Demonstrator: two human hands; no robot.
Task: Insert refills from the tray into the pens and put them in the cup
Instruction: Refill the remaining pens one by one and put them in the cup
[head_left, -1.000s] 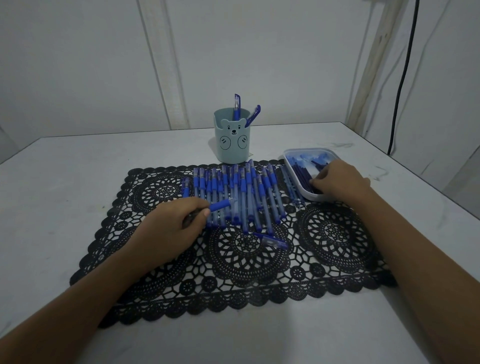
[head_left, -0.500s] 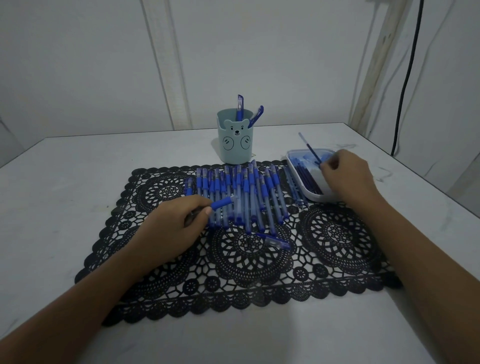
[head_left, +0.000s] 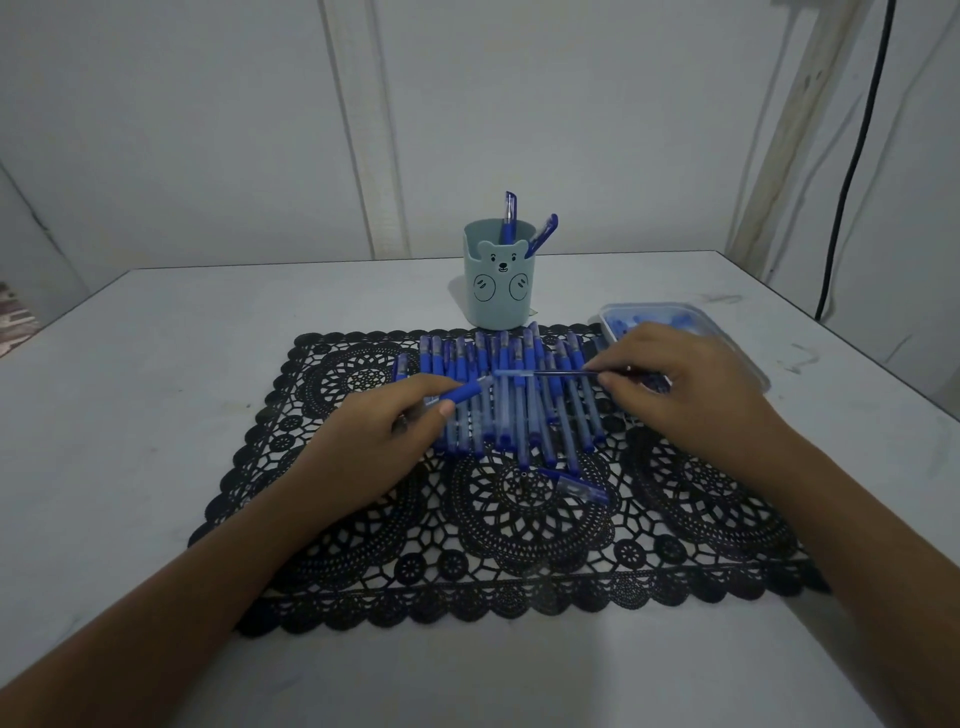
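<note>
My left hand (head_left: 374, 431) grips a blue pen barrel (head_left: 460, 392), its open end pointing right. In my right hand (head_left: 675, 384) a thin refill (head_left: 540, 372) is pinched and held level, its tip a short way from the barrel's end. Both hover over a row of several blue pens (head_left: 519, 400) lying on a black lace mat (head_left: 493, 519). A pale green bear cup (head_left: 498, 280) stands behind the row with two pens in it. The clear tray (head_left: 691, 317) of refills sits at the right, partly hidden by my right hand.
A loose pen cap (head_left: 576, 486) lies on the mat in front of the row. The white table (head_left: 156, 364) ends at walls behind and to the right, where a black cable (head_left: 852, 166) hangs down.
My right hand lifted a refill out of the tray and carried it left, over the pen row, toward the barrel in my left hand. My left hand has hardly moved.
</note>
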